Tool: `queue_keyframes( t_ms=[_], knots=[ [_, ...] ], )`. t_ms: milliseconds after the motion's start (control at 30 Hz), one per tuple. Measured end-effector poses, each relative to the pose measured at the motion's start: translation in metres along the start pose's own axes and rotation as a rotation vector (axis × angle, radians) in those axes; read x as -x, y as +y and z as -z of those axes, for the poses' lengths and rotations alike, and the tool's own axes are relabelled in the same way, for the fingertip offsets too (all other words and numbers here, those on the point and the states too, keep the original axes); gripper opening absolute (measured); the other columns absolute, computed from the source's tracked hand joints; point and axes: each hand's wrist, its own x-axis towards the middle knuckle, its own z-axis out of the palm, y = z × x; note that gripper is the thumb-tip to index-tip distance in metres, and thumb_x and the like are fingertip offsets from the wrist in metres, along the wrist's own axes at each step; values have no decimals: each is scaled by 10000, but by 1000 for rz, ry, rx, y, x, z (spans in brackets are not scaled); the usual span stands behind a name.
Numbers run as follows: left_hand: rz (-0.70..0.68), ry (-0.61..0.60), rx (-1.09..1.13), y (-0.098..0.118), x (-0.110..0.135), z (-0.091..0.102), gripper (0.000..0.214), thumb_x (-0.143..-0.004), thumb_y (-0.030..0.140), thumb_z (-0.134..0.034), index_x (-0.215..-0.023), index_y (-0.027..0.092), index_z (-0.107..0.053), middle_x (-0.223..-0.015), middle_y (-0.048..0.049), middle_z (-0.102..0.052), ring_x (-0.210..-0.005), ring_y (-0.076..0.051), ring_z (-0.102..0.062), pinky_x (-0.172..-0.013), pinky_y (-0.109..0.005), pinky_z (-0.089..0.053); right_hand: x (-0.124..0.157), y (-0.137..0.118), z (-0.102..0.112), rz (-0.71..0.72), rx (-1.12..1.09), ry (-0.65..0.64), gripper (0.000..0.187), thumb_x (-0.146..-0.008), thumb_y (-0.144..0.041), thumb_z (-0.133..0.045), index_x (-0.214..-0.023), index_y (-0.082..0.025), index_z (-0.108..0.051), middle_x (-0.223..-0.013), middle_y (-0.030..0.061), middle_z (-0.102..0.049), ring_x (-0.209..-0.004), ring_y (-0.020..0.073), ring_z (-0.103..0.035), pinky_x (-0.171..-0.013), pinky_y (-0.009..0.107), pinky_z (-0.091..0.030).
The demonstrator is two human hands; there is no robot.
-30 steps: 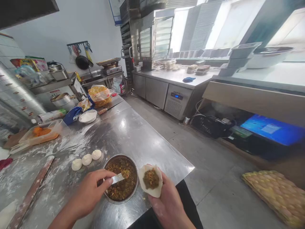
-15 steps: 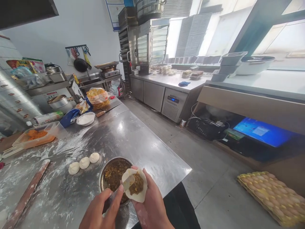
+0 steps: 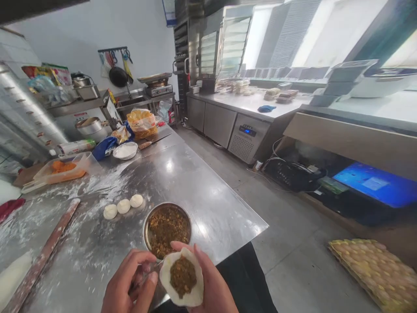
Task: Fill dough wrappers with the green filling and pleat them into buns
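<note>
My right hand (image 3: 215, 289) cups a round dough wrapper (image 3: 181, 278) heaped with brown filling, just in front of the steel bowl of filling (image 3: 167, 226). My left hand (image 3: 128, 287) is curled around a thin metal spatula whose tip (image 3: 156, 264) touches the wrapper's left edge. Three small dough balls (image 3: 123, 206) lie in a row on the floured steel table (image 3: 202, 191), left of the bowl.
A wooden rolling stick (image 3: 44, 254) lies at the left. A plastic tub with orange food (image 3: 60, 170), a white flour dish (image 3: 125, 151) and bags stand at the table's far end. An egg tray (image 3: 379, 271) sits on the floor at right. Steel counters line the back.
My left hand lifted the spatula out of the bowl and brought it beside the wrapper. My right hand drew the filled wrapper nearer to me, clear of the bowl.
</note>
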Motion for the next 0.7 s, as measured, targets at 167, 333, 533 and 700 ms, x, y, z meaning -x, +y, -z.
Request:
queue_keyframes(
  t_ms=[167,333,533,700],
  knots=[
    [71,-344,122,-9,18,-4,243,-997,438,-614,-977,251,-768,-902,-16,-681,-733,-111,-692,-659,-160,-557,25,22,28,-112,144,-28,580,-791,-648,-782,-1170,-210,-763,-1029,109,-772,-945,281,-691,-831,371,-514],
    [-5,-282,81,-20,41,-14,218,-1027,335,-581,-1161,285,-746,-1010,-21,-733,-867,-120,-726,-719,-156,-573,33,29,35,-103,293,-124,442,-745,-529,-885,-989,-185,-753,-846,24,-688,-771,155,-600,-750,277,-450],
    [-128,-204,-40,-22,47,-21,241,-1041,259,-551,-1207,284,-724,-978,-12,-750,-849,-118,-728,-751,-179,-573,32,30,35,-36,503,-129,442,-785,-565,-843,-972,-184,-718,-822,3,-643,-740,135,-522,-707,265,-411],
    [-179,-240,-106,-24,47,-19,268,-1044,230,-530,-1257,277,-684,-995,-9,-747,-865,-120,-735,-768,-186,-582,33,25,30,-26,594,-127,464,-801,-601,-811,-948,-175,-699,-812,6,-617,-745,147,-500,-710,275,-399]
  ],
)
